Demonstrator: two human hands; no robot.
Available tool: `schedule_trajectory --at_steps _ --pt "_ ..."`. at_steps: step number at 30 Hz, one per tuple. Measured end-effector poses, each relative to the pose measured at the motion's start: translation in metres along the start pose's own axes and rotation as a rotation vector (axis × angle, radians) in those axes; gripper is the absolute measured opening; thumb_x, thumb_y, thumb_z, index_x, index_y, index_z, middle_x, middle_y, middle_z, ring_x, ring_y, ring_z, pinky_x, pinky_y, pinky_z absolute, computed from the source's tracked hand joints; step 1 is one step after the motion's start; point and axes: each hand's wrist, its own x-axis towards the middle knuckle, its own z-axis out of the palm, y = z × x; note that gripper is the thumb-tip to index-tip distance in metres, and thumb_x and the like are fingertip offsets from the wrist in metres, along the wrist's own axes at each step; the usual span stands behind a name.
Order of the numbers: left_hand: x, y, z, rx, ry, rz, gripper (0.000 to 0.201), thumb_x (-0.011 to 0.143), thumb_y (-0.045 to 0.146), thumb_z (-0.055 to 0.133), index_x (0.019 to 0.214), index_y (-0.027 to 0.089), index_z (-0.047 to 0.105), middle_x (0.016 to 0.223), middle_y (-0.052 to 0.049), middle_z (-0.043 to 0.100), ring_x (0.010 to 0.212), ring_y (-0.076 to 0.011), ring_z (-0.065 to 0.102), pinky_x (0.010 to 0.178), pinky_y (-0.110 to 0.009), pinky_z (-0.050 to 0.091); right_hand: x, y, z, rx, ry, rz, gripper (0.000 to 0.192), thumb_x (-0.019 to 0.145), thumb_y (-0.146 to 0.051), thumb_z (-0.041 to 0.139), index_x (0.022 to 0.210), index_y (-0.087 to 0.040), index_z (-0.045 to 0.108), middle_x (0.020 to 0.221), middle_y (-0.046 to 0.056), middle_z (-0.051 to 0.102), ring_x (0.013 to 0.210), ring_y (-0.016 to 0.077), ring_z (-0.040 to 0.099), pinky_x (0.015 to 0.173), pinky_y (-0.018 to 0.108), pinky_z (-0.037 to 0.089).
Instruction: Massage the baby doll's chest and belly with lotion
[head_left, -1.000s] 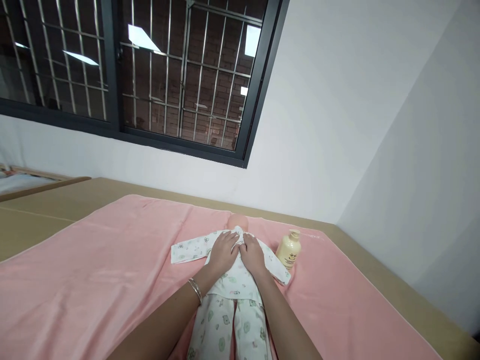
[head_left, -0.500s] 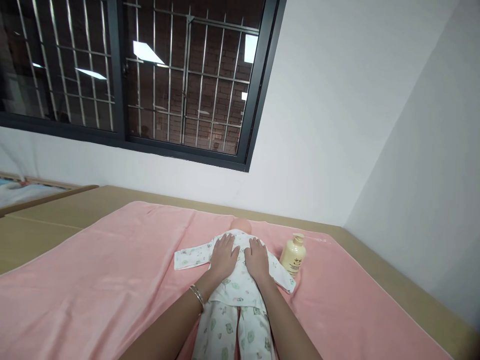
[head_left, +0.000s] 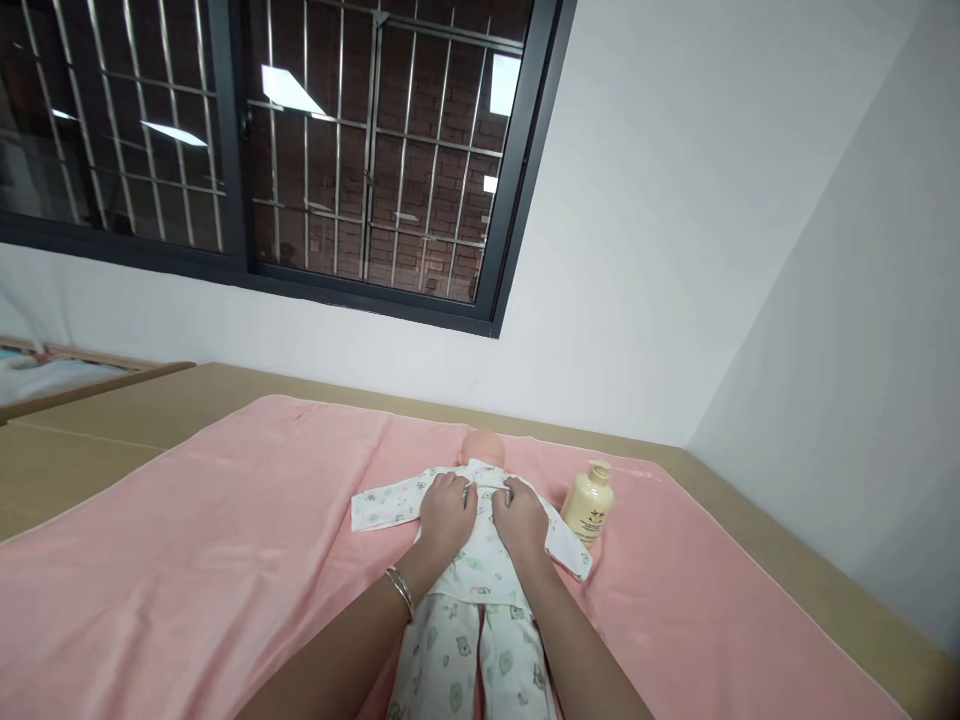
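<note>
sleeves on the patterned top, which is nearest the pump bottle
The sleeve on the person's right: it lies beside the pump bottle; the sleeve on the left stretches away.

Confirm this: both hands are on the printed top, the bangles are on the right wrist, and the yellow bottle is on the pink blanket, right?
Not quite: in the head view, the bangles are on the left wrist, not the right. The rest stands: left hand and right hand on the printed top, yellow bottle on the pink blanket.
</note>
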Motion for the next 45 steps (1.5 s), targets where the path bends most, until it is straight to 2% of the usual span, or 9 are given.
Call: schedule_trajectory --at_steps 3,6,9,16,21,25,32,37,45 --pt "0.000 -0.002 0.002 -0.047 -0.016 -0.028 0.027 0.093 0.028 0.040 0.102 0.019 0.064 0.105 -0.008 0.068 0.105 -0.0245 0.058 0.095 -0.040 0.045 0.005 0.002 0.003 -0.004 -0.041 -0.025 0.037 0.088 -0.023 0.037 0.114 -0.016 0.062 0.119 0.010 0.063 0.112 0.0220 0.053 0.096 0.029 0.034" --pt "0.001 -0.006 0.008 -0.087 -0.071 -0.027 0.037 0.093 0.032 0.042 0.123 0.017 0.057 0.130 -0.009 0.059 0.127 -0.0257 0.047 0.108 -0.043 0.036 0.008 0.004 0.007 -0.008 -0.094 -0.060 0.043 0.088 -0.020 0.036 0.124 -0.013 0.058 0.131 0.011 0.057 0.124 0.0217 0.046 0.106 0.031 0.026" --pt "0.002 -0.009 0.013 -0.116 -0.122 -0.045 0.042 0.094 0.035 0.041 0.130 0.017 0.053 0.138 -0.009 0.054 0.134 -0.0257 0.041 0.112 -0.045 0.032 0.009 0.005 0.009 -0.016 -0.128 -0.069 0.047 0.088 -0.018 0.034 0.130 -0.010 0.054 0.136 0.013 0.053 0.129 0.0225 0.042 0.110 0.034 0.022" --pt "0.002 -0.008 0.011 -0.138 -0.121 -0.083 0.042 0.093 0.035 0.040 0.129 0.017 0.054 0.136 -0.010 0.055 0.133 -0.0263 0.042 0.112 -0.047 0.033 0.008 0.000 0.002 -0.045 -0.140 -0.054 0.045 0.089 -0.020 0.033 0.128 -0.011 0.055 0.134 0.012 0.055 0.127 0.0213 0.044 0.108 0.031 0.025" --pt "0.001 -0.006 0.010 -0.111 -0.074 -0.132 0.041 0.090 0.036 0.045 0.125 0.018 0.056 0.132 -0.012 0.057 0.127 -0.0272 0.047 0.109 -0.045 0.035 0.003 -0.009 -0.007 -0.096 -0.122 0.036 0.036 0.089 -0.026 0.035 0.104 -0.014 0.065 0.110 0.015 0.066 0.105 0.0258 0.058 0.090 0.034 0.038" --pt "0.002 -0.006 0.009 -0.051 -0.076 -0.142 0.041 0.089 0.039 0.045 0.121 0.016 0.057 0.124 -0.013 0.061 0.121 -0.0282 0.051 0.105 -0.044 0.037 0.001 -0.010 -0.008 -0.114 -0.128 0.066 0.037 0.090 -0.029 0.034 0.097 -0.013 0.066 0.102 0.017 0.067 0.095 0.0270 0.061 0.082 0.035 0.040" --pt "0.011 -0.009 0.011 -0.080 -0.173 -0.021 0.039 0.091 0.035 0.042 0.125 0.018 0.053 0.131 -0.010 0.058 0.128 -0.0267 0.045 0.110 -0.046 0.028 0.022 0.008 0.004 -0.030 -0.208 -0.106 0.045 0.086 -0.019 0.035 0.124 -0.013 0.058 0.128 0.010 0.060 0.118 0.0197 0.052 0.100 0.027 0.033" --pt "0.014 -0.010 0.009 -0.134 -0.221 -0.031 0.033 0.089 0.029 0.043 0.118 0.019 0.057 0.123 -0.008 0.063 0.119 -0.0243 0.052 0.109 -0.045 0.030 0.030 0.013 0.013 0.009 -0.238 -0.135 0.051 0.084 -0.017 0.036 0.131 -0.013 0.054 0.128 0.010 0.060 0.117 0.0199 0.052 0.101 0.029 0.032" --pt "0.013 -0.011 0.011 -0.164 -0.168 -0.038 0.034 0.089 0.031 0.045 0.119 0.019 0.057 0.120 -0.009 0.064 0.118 -0.0242 0.053 0.109 -0.045 0.032 0.026 0.012 0.013 -0.008 -0.234 -0.134 0.053 0.084 -0.017 0.035 0.134 -0.016 0.053 0.128 0.009 0.059 0.116 0.0205 0.051 0.101 0.029 0.032"
